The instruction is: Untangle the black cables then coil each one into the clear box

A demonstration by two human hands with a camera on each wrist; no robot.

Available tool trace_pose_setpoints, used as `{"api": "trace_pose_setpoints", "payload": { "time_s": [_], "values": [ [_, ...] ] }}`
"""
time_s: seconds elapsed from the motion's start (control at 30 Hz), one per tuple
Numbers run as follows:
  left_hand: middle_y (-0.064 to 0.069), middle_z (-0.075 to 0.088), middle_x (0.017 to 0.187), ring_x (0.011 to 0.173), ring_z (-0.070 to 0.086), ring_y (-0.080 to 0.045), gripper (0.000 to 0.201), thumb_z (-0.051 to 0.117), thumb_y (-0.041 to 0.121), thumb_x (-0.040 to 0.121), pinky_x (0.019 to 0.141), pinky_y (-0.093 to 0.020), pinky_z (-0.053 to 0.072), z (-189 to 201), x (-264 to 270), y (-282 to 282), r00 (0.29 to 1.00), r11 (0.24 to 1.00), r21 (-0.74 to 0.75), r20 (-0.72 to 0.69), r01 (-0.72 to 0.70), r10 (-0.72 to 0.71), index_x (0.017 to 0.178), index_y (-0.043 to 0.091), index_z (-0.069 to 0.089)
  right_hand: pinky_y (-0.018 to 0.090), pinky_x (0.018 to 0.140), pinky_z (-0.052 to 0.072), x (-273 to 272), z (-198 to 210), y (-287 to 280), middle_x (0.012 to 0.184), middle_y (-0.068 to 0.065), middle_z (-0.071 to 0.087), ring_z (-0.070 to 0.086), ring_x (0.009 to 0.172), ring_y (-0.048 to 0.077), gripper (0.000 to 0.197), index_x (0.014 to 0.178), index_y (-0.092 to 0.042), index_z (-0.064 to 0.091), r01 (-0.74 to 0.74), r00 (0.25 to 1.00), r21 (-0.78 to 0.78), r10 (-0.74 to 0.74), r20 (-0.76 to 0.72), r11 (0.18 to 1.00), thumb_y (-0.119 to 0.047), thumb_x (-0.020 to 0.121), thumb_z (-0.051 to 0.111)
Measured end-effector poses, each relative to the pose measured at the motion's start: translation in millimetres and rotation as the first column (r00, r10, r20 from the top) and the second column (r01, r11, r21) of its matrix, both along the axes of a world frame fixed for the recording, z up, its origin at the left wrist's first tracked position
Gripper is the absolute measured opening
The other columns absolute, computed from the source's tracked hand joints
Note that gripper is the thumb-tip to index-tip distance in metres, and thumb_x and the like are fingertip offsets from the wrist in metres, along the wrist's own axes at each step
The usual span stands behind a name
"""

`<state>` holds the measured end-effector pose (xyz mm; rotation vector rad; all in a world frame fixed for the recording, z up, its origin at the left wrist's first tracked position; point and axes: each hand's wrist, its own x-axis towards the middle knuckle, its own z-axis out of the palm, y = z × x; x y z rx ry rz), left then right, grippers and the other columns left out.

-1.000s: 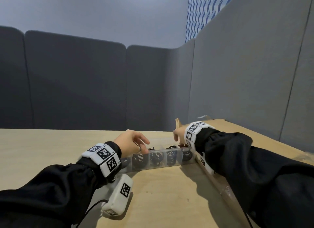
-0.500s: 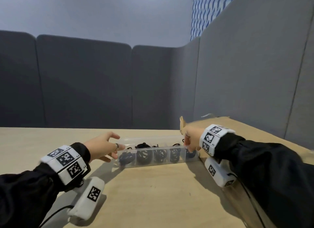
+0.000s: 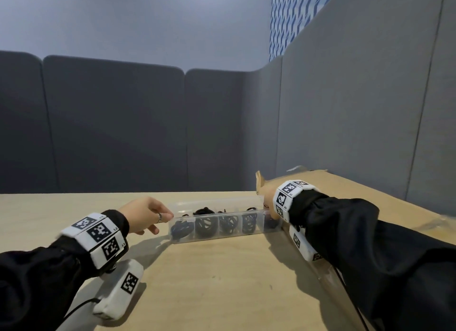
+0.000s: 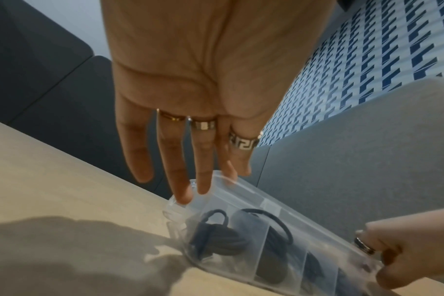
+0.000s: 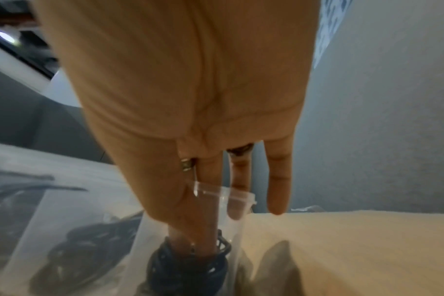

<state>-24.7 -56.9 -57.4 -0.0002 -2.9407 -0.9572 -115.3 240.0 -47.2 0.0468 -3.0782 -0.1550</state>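
A long clear box (image 3: 223, 238) lies across the wooden table (image 3: 222, 281). Black cable coils (image 3: 206, 226) fill its several compartments, and some loops stick up above the rim. My left hand (image 3: 148, 213) is at the box's left end, its straight fingers (image 4: 183, 192) touching the end wall of the box (image 4: 241, 202). My right hand (image 3: 267, 200) holds the right end. Its thumb and fingers (image 4: 390, 260) pinch the end wall, and one digit reaches down beside a dark coil (image 5: 188, 266) in the last compartment of the box (image 5: 231, 196).
A flat cardboard box (image 3: 345, 185) with clear film lies along the right side, close behind my right wrist. Grey partition panels (image 3: 111, 123) close off the back and right. Bare tabletop lies in front of the clear box.
My left hand has drawn back from above the compartments to the box's left end, and its fingers have straightened. My right hand stays at the right end.
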Motion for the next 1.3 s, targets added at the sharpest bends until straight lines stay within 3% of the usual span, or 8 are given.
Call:
{"api": "trace_pose_setpoints", "payload": {
  "time_s": [0.07,0.17,0.3,0.47,0.7,0.93,1.1,1.3],
  "values": [
    [0.007,0.068,0.086,0.074,0.065,-0.012,0.008,0.062,0.027,0.089,0.068,-0.026,0.051,0.5,-3.3,-1.4,1.0,1.0,0.005,-0.012,-0.016,0.016,0.089,0.025,0.069,0.041,0.085,0.046,-2.2,-2.4,-4.0,0.136,0.021,0.05,0.059,0.102,0.032,0.073,0.15,-0.004,0.0,-0.01,0.999,0.03,0.011,-0.031,1.0,-0.022,0.095,0.045],
    [0.007,0.07,0.08,0.066,0.063,-0.011,0.007,0.068,0.027,0.084,0.06,-0.023,0.047,0.9,-8.7,-4.4,0.999,0.999,0.031,-0.016,-0.038,0.039,0.081,0.024,0.073,0.049,0.083,0.053,-10.0,-8.5,-10.2,0.123,0.033,0.056,0.064,0.099,0.039,0.073,0.148,-0.004,-0.014,0.007,0.996,0.075,0.0,-0.087,0.997,-0.019,0.098,0.038],
    [0.005,0.071,0.076,0.059,0.061,-0.009,0.007,0.071,0.025,0.083,0.053,-0.021,0.042,1.0,-16.4,-7.1,0.997,0.997,0.047,-0.03,-0.068,0.07,0.077,0.022,0.074,0.044,0.086,0.05,-22.8,-14.9,-5.4,0.125,0.022,0.057,0.06,0.098,0.034,0.056,0.128,0.011,0.03,0.009,1.0,-0.022,-0.009,-0.009,1.0,-0.024,0.09,0.052],
    [0.001,0.071,0.079,0.06,0.059,-0.012,0.008,0.068,0.021,0.085,0.049,-0.019,0.039,2.7,-21.1,-8.3,0.997,0.998,0.018,-0.037,-0.06,0.061,0.078,0.023,0.072,0.029,0.088,0.044,-24.9,-8.3,10.1,0.133,0.006,0.053,0.056,0.114,0.026,0.043,0.122,-0.022,0.056,-0.036,0.999,-0.206,0.033,-0.015,0.978,-0.007,0.083,0.062],
    [-0.001,0.07,0.092,0.07,0.062,-0.015,0.025,0.063,0.022,0.088,0.064,-0.028,0.044,-3.2,-20.3,-8.8,0.993,0.977,0.186,-0.031,-0.103,0.11,0.111,0.022,0.054,0.038,0.094,0.05,-17.3,-12.3,33.7,0.112,0.001,0.067,0.065,0.1,0.024,0.03,0.109,-0.025,0.06,0.036,0.999,-0.24,-0.031,0.024,0.97,-0.02,0.079,0.065],
    [0.002,0.072,0.092,0.094,0.062,-0.021,0.05,0.056,0.022,0.094,0.086,-0.037,0.036,-6.6,-22.1,-6.8,0.985,0.907,0.386,0.038,-0.17,0.168,0.138,0.022,0.033,0.042,0.094,0.05,-13.6,-14.7,27.7,0.114,0.014,0.065,0.063,0.102,0.032,0.044,0.135,-0.013,0.044,0.024,0.999,-0.325,-0.035,-0.026,0.945,-0.017,0.091,0.047],
    [-0.002,0.043,0.144,0.116,0.052,-0.027,0.062,0.051,0.031,0.095,0.106,-0.051,0.022,-6.9,-11.9,8.8,0.987,0.893,0.432,0.146,-0.125,0.067,0.148,0.03,0.018,0.045,0.096,0.048,-5.1,-12.3,28.7,0.125,0.017,0.058,0.058,0.112,0.035,0.045,0.135,-0.01,0.045,0.005,1.0,-0.387,-0.015,-0.021,0.922,-0.018,0.091,0.047],
    [-0.008,0.027,0.153,0.128,0.043,-0.032,0.071,0.05,0.041,0.094,0.11,-0.055,0.019,-2.0,-6.9,20.4,0.983,0.936,0.335,0.176,-0.106,0.048,0.149,0.033,0.006,0.036,0.103,0.041,2.8,-6.7,16.8,0.137,0.011,0.05,0.051,0.123,0.03,0.056,0.147,-0.008,0.025,0.035,0.999,-0.344,-0.033,0.014,0.938,-0.024,0.096,0.043]
  ]
}}
